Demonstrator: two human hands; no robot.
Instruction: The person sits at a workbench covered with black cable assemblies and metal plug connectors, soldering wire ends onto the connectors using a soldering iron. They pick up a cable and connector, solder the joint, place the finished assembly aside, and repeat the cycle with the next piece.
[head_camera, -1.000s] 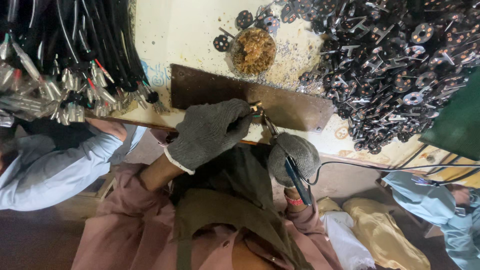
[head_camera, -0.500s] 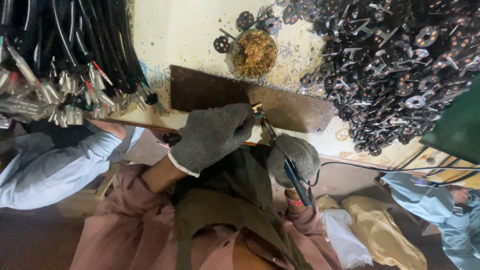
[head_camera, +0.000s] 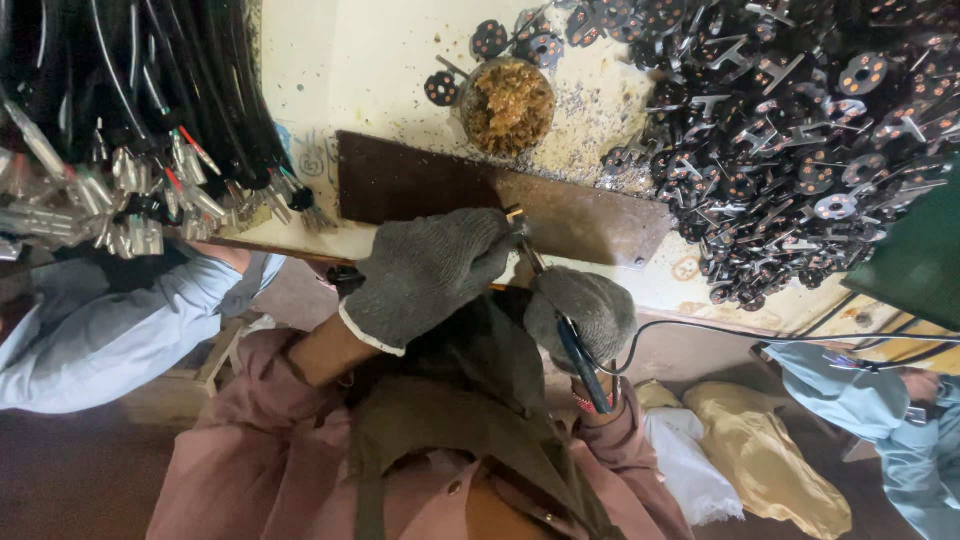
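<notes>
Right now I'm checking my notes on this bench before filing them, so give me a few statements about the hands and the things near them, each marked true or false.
1. Both hands wear grey knit gloves. True.
2. The right hand grips a blue-handled soldering iron. True.
3. The left hand rests on the pile of black plug parts. False: it is at the dark brown plate; the pile lies to the right.
4. The round tin holds clear water. False: it holds a brownish, crumbly paste.
5. Black cables lie at the upper left. True.
</notes>
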